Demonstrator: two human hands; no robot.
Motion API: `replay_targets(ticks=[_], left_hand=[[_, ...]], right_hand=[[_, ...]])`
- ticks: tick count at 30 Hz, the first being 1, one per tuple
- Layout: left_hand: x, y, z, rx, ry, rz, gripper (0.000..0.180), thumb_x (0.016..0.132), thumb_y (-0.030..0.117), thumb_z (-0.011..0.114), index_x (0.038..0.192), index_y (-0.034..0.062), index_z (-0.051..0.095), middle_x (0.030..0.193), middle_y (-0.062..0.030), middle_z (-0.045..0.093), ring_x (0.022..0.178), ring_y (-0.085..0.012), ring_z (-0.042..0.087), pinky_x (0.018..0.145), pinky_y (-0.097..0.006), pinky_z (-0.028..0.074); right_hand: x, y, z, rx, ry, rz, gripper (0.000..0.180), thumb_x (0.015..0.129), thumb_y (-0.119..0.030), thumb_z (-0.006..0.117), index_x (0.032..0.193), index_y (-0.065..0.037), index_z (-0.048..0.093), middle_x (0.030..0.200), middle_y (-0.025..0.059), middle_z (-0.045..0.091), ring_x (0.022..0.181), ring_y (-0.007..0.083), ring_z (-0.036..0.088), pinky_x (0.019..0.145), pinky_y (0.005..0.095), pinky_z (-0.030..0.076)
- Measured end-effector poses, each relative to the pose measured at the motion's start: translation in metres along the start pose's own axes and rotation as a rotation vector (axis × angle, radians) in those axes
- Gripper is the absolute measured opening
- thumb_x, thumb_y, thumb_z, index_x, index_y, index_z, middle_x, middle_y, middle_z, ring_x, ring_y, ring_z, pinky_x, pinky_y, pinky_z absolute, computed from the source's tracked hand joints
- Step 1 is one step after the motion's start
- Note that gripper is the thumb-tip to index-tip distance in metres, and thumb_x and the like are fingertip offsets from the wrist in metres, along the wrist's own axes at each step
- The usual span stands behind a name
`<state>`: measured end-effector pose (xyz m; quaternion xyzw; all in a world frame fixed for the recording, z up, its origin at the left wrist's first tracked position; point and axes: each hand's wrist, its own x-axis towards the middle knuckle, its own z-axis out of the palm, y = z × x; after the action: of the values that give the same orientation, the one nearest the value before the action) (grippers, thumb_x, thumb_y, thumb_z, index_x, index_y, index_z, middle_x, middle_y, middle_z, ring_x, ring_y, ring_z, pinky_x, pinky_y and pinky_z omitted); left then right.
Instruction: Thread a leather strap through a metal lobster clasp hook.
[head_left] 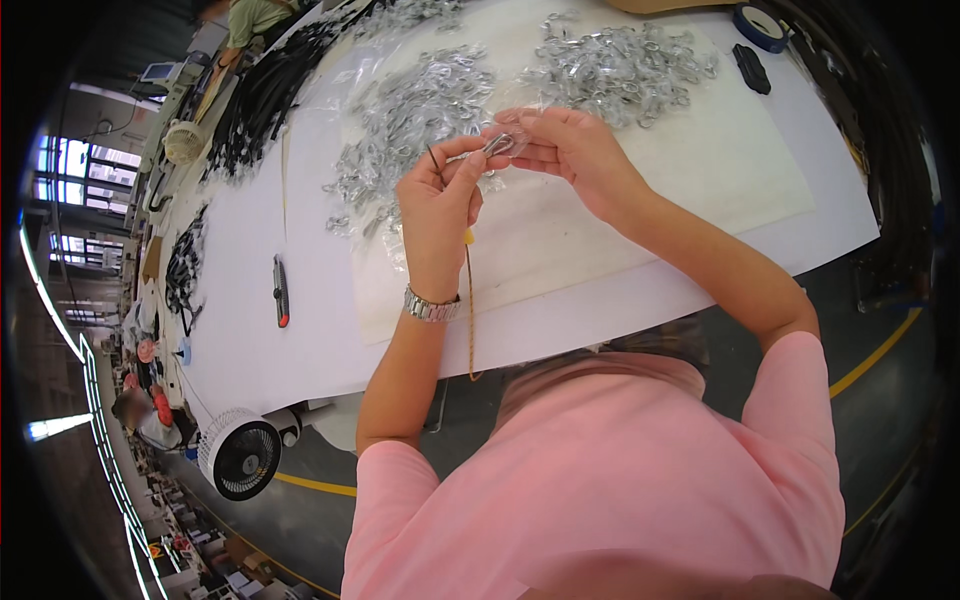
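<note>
My left hand [440, 200] is closed, thumb and fingers pinching a small silver metal hook [495, 146] over the table. A thin dark stick-like piece stands up between its fingers, and its kind cannot be made out. From below this hand hangs a brown cord [471, 310] with a yellow bit near its top. My right hand [580, 155] meets the left fingertips, its fingers closed on a small clear plastic bag [515, 135] around the hook. Just beyond both hands lie a left pile of silver metal pieces [420, 110] in clear plastic and a similar right pile [630, 75].
On the white table [320, 350] lie a utility knife [280, 290], black straps [265, 100], blue tape [761, 28] and a black object [751, 69]. A white fan [240, 455] stands by the near left corner. Another person [255, 20] sits far left.
</note>
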<state>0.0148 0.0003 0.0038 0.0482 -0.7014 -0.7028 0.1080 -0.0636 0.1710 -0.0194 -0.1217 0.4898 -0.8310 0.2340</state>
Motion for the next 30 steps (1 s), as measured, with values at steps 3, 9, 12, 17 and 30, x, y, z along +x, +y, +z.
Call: replay_targets(ticks=[3, 9, 12, 17, 30], left_hand=[[-0.001, -0.001, 0.004, -0.013, 0.028, 0.030, 0.020, 0.100, 0.010, 0.065, 0.116, -0.0018, 0.064, 0.089, -0.0125, 0.078, 0.049, -0.0003, 0.041, 0.044, -0.018, 0.030], [-0.002, -0.001, 0.007, -0.012, 0.080, 0.076, 0.022, 0.099, 0.008, 0.065, 0.119, -0.0009, 0.062, 0.087, -0.0108, 0.078, 0.048, -0.0007, 0.043, 0.043, -0.019, 0.031], [-0.002, -0.002, 0.008, 0.013, 0.058, 0.089, 0.023, 0.099, 0.009, 0.065, 0.119, -0.0007, 0.061, 0.085, -0.0099, 0.077, 0.048, -0.0006, 0.043, 0.043, -0.019, 0.031], [-0.004, 0.002, 0.009, 0.025, 0.030, 0.044, 0.026, 0.099, 0.010, 0.066, 0.121, -0.0014, 0.060, 0.090, -0.0139, 0.077, 0.050, -0.0009, 0.041, 0.045, -0.017, 0.030], [-0.005, 0.001, 0.005, 0.015, 0.028, 0.037, 0.025, 0.099, 0.009, 0.066, 0.120, -0.0032, 0.061, 0.090, -0.0151, 0.077, 0.050, -0.0009, 0.041, 0.045, -0.017, 0.029]], right_hand=[[-0.001, 0.002, 0.001, 0.079, -0.040, -0.022, 0.031, 0.101, -0.018, 0.060, 0.122, 0.004, 0.067, 0.115, 0.0121, 0.075, 0.101, 0.0188, 0.074, 0.096, 0.0308, 0.056], [-0.002, 0.003, 0.002, 0.108, -0.064, 0.005, 0.030, 0.103, -0.017, 0.058, 0.122, 0.005, 0.065, 0.112, 0.0126, 0.074, 0.102, 0.0201, 0.074, 0.098, 0.0319, 0.056], [-0.002, 0.005, 0.001, 0.128, -0.081, -0.044, 0.030, 0.104, -0.019, 0.059, 0.120, 0.004, 0.066, 0.111, 0.0122, 0.074, 0.103, 0.0200, 0.074, 0.099, 0.0326, 0.056], [0.000, 0.004, -0.003, 0.055, -0.010, 0.043, 0.029, 0.106, -0.025, 0.058, 0.113, 0.001, 0.068, 0.116, 0.0130, 0.074, 0.105, 0.0192, 0.072, 0.104, 0.0348, 0.055], [0.001, -0.004, -0.005, 0.090, -0.013, 0.037, 0.032, 0.107, -0.026, 0.053, 0.115, 0.001, 0.069, 0.118, 0.0142, 0.074, 0.108, 0.0182, 0.072, 0.103, 0.0341, 0.055]])
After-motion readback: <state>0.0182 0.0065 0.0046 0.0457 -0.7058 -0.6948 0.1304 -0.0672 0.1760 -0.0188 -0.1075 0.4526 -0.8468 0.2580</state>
